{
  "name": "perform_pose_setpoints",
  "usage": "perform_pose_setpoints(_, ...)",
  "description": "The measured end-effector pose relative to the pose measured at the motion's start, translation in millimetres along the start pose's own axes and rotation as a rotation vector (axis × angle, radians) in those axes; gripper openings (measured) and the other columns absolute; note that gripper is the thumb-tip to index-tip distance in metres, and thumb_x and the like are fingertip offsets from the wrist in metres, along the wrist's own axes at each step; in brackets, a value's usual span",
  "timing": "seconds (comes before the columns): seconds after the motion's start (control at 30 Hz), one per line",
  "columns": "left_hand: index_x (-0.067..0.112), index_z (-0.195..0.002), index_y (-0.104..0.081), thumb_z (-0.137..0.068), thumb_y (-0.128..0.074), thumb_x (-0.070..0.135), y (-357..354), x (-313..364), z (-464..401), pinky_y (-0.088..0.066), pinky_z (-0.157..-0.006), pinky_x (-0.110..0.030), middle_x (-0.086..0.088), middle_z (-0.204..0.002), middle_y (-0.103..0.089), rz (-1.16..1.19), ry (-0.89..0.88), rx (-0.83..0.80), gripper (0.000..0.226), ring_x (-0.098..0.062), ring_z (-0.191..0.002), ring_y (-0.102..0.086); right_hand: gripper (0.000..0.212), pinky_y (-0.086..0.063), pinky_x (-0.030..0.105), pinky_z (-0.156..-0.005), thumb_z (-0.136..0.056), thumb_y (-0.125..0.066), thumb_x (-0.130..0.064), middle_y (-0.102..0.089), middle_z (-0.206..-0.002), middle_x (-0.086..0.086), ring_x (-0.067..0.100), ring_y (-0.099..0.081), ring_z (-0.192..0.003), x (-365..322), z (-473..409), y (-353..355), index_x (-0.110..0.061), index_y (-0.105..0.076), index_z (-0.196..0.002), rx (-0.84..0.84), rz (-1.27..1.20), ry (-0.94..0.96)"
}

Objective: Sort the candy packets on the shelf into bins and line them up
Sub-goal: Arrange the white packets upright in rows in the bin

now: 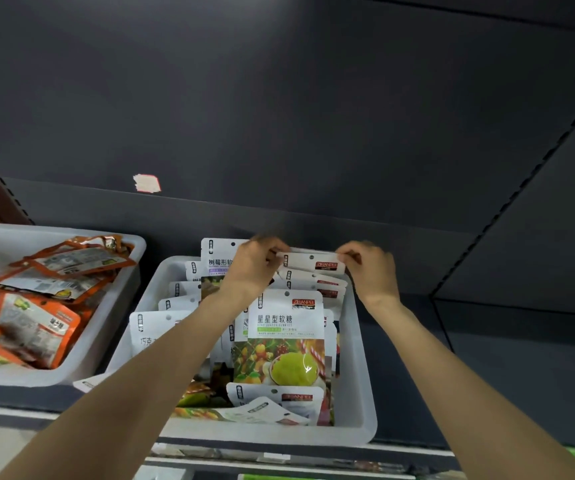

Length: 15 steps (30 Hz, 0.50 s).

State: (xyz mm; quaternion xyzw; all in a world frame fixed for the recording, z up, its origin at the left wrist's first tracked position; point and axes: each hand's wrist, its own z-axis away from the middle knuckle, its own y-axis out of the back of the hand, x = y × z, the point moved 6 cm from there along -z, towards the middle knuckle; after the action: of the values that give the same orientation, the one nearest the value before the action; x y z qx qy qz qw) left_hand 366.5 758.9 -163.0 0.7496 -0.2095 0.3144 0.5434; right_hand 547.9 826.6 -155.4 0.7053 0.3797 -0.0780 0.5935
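Both hands reach to the rear of the white plastic bin (362, 358) on the dark grey shelf (487, 327). The left hand (255, 263) and right hand (369, 268) each pinch, fingers curled, one top corner of a white candy packet (312, 263) standing upright behind the other packets. A second white bin (119, 292) of orange snack packets (36, 320) sits just beside, to the left.

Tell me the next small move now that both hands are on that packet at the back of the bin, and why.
Probably lower the back packet straight down behind the row. The left hand and right hand pinch its top corners, and it stands higher than the packets lined up before it in the bin.
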Motion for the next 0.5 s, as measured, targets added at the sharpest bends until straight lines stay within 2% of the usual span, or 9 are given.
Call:
perform_pose_setpoints(0.1, 0.015, -0.116, -0.064, -0.093, -0.056, 0.009, -9.0, -4.8, 7.1, -0.042, -0.086, -0.016, -0.003, -0.121, -0.059, -0.054, 0.020, -0.112, 0.025, -0.015, -0.106, -0.060, 0.017, -0.041, 0.019, -0.078, -0.094, -0.056, -0.010, -0.068, -0.107, 0.007, 0.019, -0.062, -0.098, 9.1, 3.8, -10.1, -0.008, -0.069, -0.105, -0.096, 0.015, -0.078)
perform_pose_setpoints(0.17, 0.018, -0.124, -0.059, -0.093, -0.057, 0.013, -14.1, -9.6, 10.7, -0.041, -0.088, -0.019, -0.003, -0.128, -0.055, -0.086, 0.068, -0.177, 0.032, -0.017, -0.112, -0.057, 0.023, -0.040, 0.018, -0.082, -0.095, -0.053, -0.011, -0.066, -0.116, 0.007, 0.021, -0.061, -0.106, 16.9, 8.0, -16.0, -0.009, -0.067, -0.113, -0.161, 0.022, -0.133)
perform_pose_setpoints(0.3, 0.021, -0.135, -0.048, -0.095, -0.055, 0.019, -12.6, -11.2, 13.2, -0.044, -0.095, -0.030, -0.005, -0.137, -0.046, -0.132, 0.108, -0.169, 0.041, -0.022, -0.116, -0.053, 0.030, -0.042, 0.019, -0.089, -0.094, -0.055, -0.012, -0.064, -0.121, 0.005, 0.019, -0.060, -0.110, 22.6, 15.7, -12.5, -0.012, -0.061, -0.123, -0.156, -0.113, -0.155)
perform_pose_setpoints(0.4, 0.019, -0.141, -0.039, -0.096, -0.053, 0.024, -11.6, -24.2, 16.4, -0.043, -0.100, -0.037, -0.007, -0.140, -0.043, -0.216, 0.209, -0.172, 0.048, -0.026, -0.125, -0.045, 0.026, -0.043, 0.019, -0.086, -0.092, -0.059, -0.011, -0.064, -0.116, 0.005, 0.017, -0.061, -0.104, 27.2, 25.0, -7.6, -0.011, -0.063, -0.117, -0.074, -0.180, -0.171)
perform_pose_setpoints(0.5, 0.016, -0.133, -0.047, -0.096, -0.052, 0.029, -10.9, -36.2, 20.0, -0.047, -0.093, -0.037, -0.010, -0.130, -0.053, -0.201, 0.292, -0.186, 0.039, -0.026, -0.111, -0.055, 0.017, -0.045, 0.018, -0.079, -0.089, -0.063, -0.013, -0.065, -0.108, 0.005, 0.014, -0.061, -0.093, 28.1, 26.8, -12.5, -0.012, -0.064, -0.106, -0.069, -0.147, -0.150)
